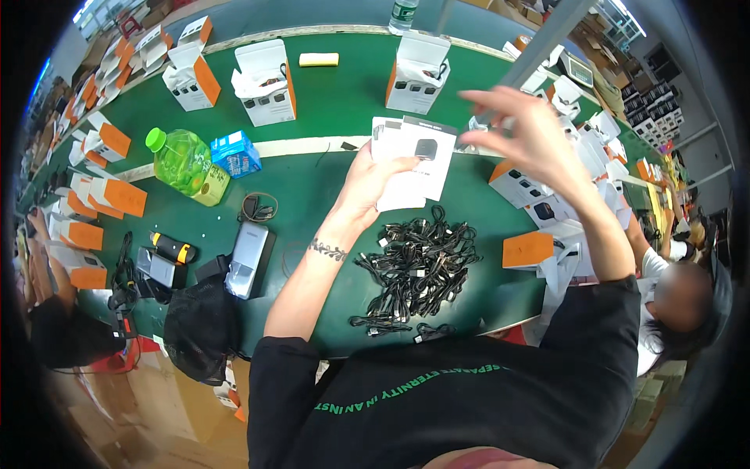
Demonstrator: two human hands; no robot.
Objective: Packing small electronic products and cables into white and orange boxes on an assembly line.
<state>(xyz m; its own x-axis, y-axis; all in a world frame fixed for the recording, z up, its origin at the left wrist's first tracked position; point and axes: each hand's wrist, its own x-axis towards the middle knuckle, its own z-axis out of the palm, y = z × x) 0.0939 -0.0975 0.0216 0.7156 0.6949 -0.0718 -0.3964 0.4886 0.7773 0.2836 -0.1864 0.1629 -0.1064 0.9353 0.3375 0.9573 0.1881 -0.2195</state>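
The left hand, at the centre of the frame, has its grip clamped on a few white leaflets, thumb across the front. The leaflets are slightly fanned, the top one printed with a dark device. The right hand, right of centre, has its grip apart, thumb and fingers spread; its thumb tip is just beside the leaflets' right edge, and whether it touches cannot be told.

Below the leaflets, a tangled pile of black cables lies on the green worktop. Two open boxes stand upright at the upper centre, with a yellow block between them. More white-and-orange boxes crowd the right. Left of centre, a green bottle leans beside a blue pack; below them lies a grey device, near a black bag.
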